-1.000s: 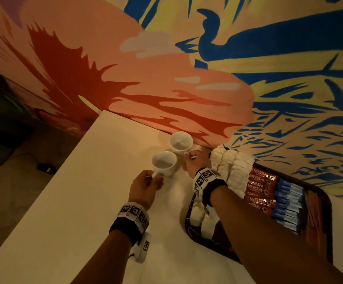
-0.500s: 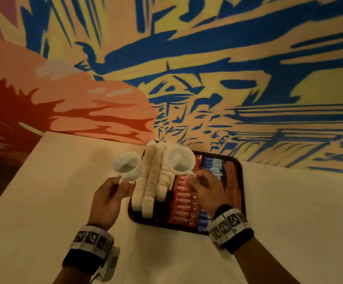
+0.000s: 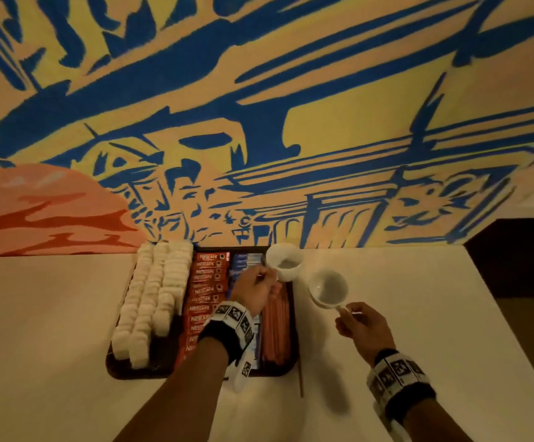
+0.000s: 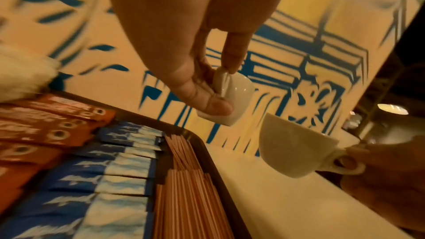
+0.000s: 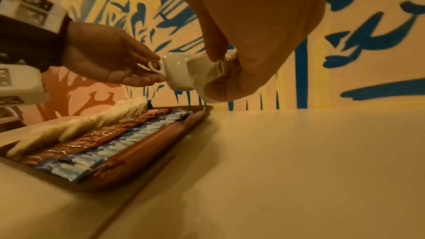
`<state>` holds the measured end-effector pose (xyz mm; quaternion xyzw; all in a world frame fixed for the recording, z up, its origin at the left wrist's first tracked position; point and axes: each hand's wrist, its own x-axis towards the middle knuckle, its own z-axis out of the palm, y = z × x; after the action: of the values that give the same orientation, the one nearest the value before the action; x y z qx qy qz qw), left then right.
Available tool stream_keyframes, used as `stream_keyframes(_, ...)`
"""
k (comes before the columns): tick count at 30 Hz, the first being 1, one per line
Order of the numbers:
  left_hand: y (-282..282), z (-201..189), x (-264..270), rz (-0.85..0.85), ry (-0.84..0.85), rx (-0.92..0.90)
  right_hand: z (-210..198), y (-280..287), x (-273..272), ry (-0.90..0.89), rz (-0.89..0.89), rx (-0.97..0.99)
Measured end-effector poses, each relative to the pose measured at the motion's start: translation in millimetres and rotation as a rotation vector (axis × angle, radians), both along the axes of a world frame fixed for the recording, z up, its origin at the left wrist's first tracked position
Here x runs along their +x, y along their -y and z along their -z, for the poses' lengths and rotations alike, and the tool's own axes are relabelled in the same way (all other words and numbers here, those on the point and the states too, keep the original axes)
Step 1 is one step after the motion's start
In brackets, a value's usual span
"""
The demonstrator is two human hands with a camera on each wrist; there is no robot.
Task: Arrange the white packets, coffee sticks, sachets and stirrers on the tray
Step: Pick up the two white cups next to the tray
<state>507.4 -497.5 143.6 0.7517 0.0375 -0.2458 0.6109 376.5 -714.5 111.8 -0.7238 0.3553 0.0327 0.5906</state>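
A dark tray (image 3: 138, 373) holds rows of white packets (image 3: 150, 298), red coffee sticks (image 3: 206, 282), blue sachets (image 3: 243, 261) and brown stirrers (image 3: 276, 330). My left hand (image 3: 267, 277) pinches the handle of a small white cup (image 3: 286, 261) in the air above the tray's far right corner. My right hand (image 3: 345, 314) holds a second white cup (image 3: 327, 290) by its handle above the table, just right of the tray. In the left wrist view thumb and finger pinch the handle of the left cup (image 4: 239, 101), with the right cup (image 4: 292, 152) close beside it.
One loose stirrer (image 3: 300, 381) lies on the white table (image 3: 402, 282) at the tray's near right corner. A painted wall (image 3: 291, 122) stands right behind the tray. The table ends at a dark drop (image 3: 514, 256) on the far right.
Both hands carried their cups from the table left of the tray, across it, to its right side. The head view swung right with them.
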Motion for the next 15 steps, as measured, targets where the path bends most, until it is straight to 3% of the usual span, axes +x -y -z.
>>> stream_keyframes(6, 57.2, 20.9, 31.0, 0.128, -0.011, 0.143, 37.2, 15.3, 1.0, -0.055, -0.031, 0.011)
stream_keyframes(15, 69.0, 50.0, 55.1, 0.17, -0.034, 0.309, 52.2, 9.1, 8.1, -0.109, -0.059, 0.053)
